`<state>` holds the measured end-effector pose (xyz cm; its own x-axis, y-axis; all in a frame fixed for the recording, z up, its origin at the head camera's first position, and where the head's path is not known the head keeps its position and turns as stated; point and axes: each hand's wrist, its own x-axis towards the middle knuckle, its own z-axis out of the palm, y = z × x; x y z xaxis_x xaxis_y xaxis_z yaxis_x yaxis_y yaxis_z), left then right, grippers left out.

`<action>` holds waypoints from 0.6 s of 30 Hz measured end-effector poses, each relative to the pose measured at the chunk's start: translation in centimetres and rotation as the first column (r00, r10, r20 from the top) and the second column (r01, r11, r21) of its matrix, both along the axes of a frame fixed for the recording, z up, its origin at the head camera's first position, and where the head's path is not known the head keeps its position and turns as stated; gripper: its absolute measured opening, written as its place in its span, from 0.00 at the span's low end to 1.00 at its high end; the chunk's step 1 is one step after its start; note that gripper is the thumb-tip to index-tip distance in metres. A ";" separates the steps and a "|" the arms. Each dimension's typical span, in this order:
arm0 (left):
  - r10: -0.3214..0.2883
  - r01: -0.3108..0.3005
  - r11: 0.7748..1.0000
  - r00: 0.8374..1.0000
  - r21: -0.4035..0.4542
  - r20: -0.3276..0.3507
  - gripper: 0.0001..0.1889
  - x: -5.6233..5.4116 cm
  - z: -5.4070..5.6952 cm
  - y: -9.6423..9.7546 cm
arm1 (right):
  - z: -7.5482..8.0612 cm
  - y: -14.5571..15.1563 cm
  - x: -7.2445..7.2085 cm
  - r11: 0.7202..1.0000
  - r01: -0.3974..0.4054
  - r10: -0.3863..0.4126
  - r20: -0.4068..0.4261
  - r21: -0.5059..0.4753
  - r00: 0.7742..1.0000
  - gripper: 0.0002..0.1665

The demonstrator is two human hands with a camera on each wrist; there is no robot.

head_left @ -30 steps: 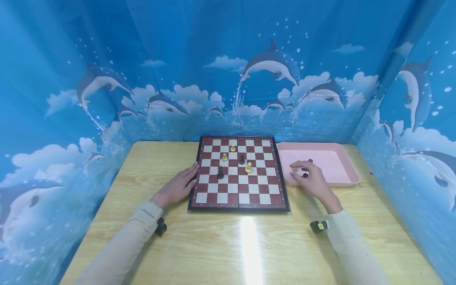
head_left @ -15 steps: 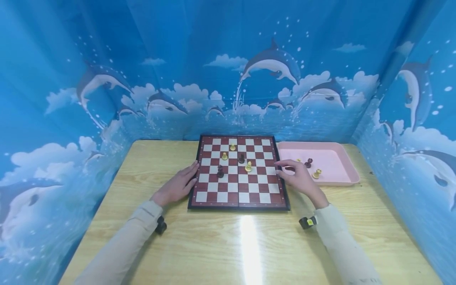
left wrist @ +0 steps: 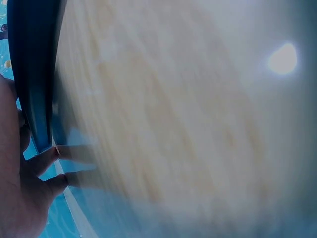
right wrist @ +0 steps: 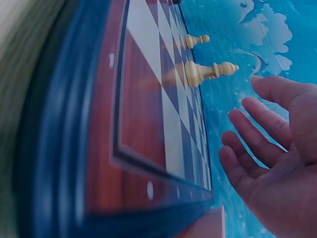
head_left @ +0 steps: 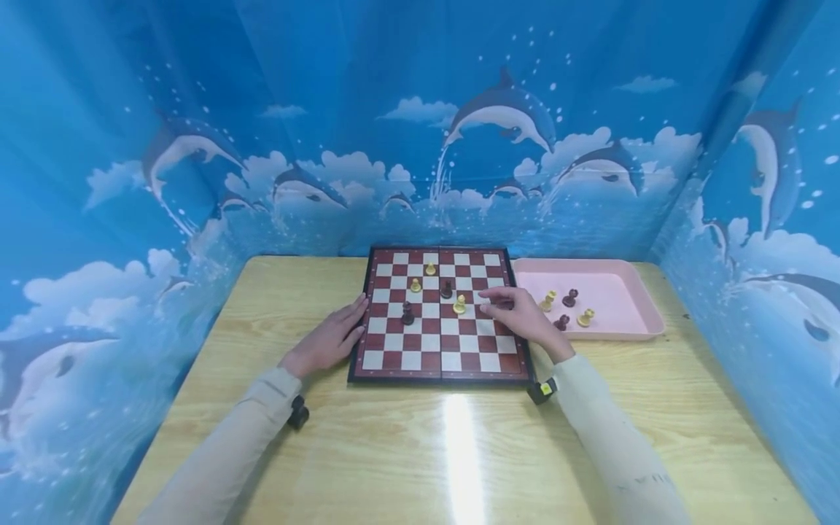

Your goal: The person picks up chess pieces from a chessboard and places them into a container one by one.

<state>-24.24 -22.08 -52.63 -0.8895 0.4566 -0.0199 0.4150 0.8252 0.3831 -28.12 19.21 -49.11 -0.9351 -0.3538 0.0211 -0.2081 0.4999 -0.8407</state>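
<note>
My left hand [head_left: 326, 341] lies with fingers extended against the left edge of a red-and-white chessboard [head_left: 410, 361]. My right hand [head_left: 521, 319] hovers over the board's right side, thumb and fingers apart with nothing between them. Just left of its fingertips stands a gold bishop [head_left: 460, 305], which also shows upright beyond the board's corner in the right wrist view. Farther back are two gold pawns, one pawn [head_left: 430, 268] behind the other pawn [head_left: 416, 285]. Two dark chess pieces stand on the board, a piece [head_left: 447, 289] near the middle and a taller piece [head_left: 408, 313] to the left.
Against the board's right side sits a pink tray [head_left: 613, 284]. It holds several chess pieces, among them a gold piece [head_left: 586, 317] and a dark piece [head_left: 571, 297]. A wooden table [head_left: 367, 445] carries everything, with a dolphin-print curtain [head_left: 328, 109] around the back and sides.
My right hand has travelled left, from above the pink tray to above the board, uncovering the tray's pieces. The left hand and the pieces on the board look unchanged.
</note>
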 end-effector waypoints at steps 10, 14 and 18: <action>0.014 -0.014 1.000 1.000 -0.008 0.017 0.33 -0.2 0.2 0.0 | -0.5 -2.2 -1.4 0.999 -0.048 0.048 -0.003 -0.001 0.999 0.21; 0.006 -0.006 1.000 1.000 -0.007 0.002 0.33 -0.3 -0.1 0.0 | -0.3 -2.7 -1.4 0.998 -0.042 0.042 -0.001 0.036 0.999 0.21; 0.001 -0.001 1.000 1.000 -0.012 -0.010 0.33 -0.3 -0.2 0.1 | -0.3 -3.1 -1.3 0.998 -0.034 0.034 0.002 0.059 0.999 0.21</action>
<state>-24.52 -22.02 -52.83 -0.8903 0.4551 -0.0161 0.4177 0.8303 0.3690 -29.44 16.10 -49.38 -0.9226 -0.3857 -0.0012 -0.2252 0.5411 -0.8103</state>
